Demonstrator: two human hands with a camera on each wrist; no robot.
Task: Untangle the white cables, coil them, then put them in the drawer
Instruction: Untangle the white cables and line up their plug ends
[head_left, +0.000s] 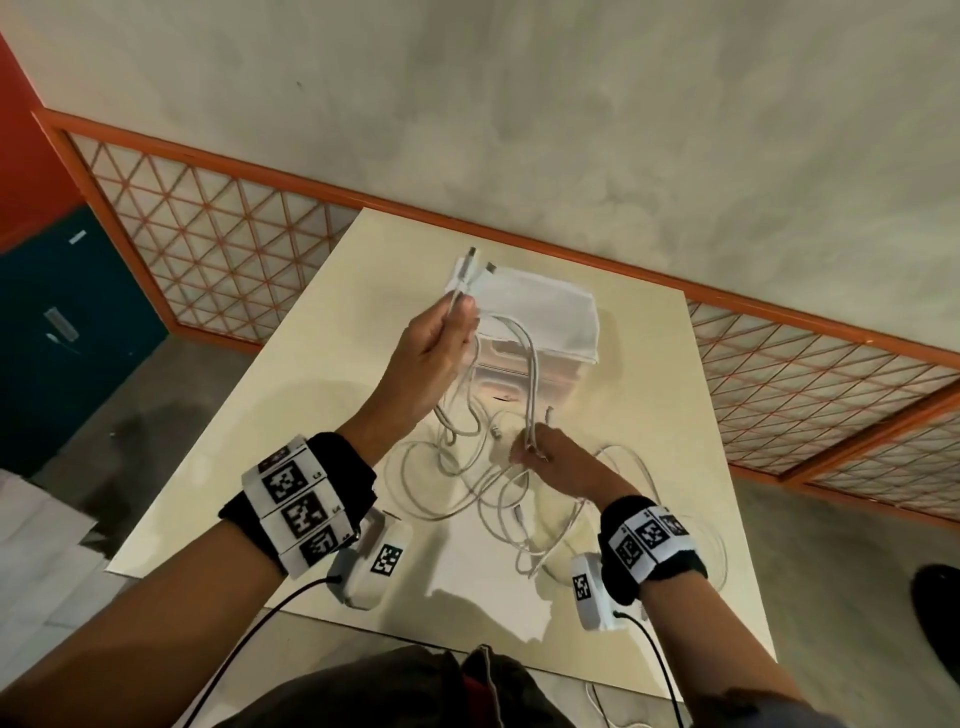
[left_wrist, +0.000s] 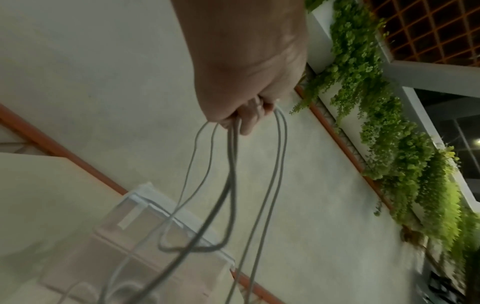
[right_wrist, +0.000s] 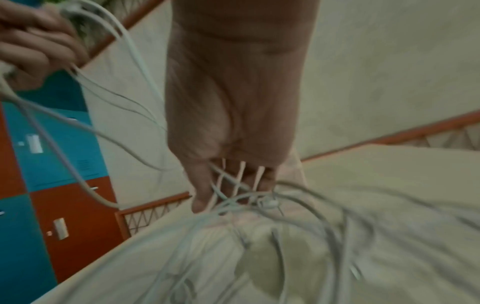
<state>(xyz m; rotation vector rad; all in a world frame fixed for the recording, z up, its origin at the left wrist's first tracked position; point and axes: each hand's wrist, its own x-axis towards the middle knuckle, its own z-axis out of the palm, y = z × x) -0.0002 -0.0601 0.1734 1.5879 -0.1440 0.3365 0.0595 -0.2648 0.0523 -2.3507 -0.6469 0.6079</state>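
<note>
**Cable tangle held up over table, both hands gripping**

L hand (head_left: 434, 358) was raised above the table (head_left: 260, 415), fingers curled round a bunch of white cables (head_left: 524, 364); two connector ends (head_left: 480, 260) stuck up past the fist. L wrist view showed the fingers (left_wrist: 246, 121) closed on several strands, which hung down in loops toward the drawer unit (left_wrist: 145, 236).

R hand (head_left: 556, 462) sat lower, nearer the body, pinching strands of the same tangle just above the tabletop. R wrist view: fingers (right_wrist: 205, 185) curled w/ cables crossing thru them; blurred, so strand count can't be told.

Between the hands, a doubled run of cable arched from L grip down to R grip. Rest of the tangle (head_left: 498, 499) lay in loose overlapping loops on the table, under and to the R of the R hand; one loop reached the table's R edge.

Clear plastic drawer unit (head_left: 540, 338) w/ white top stood at the far side of the table, behind the hands. Drawers looked shut in head view.

Both wrists wore black bands w/ marker tags (head_left: 296, 499). Orange-framed lattice panels (head_left: 218, 244) ran along the wall base.
</note>
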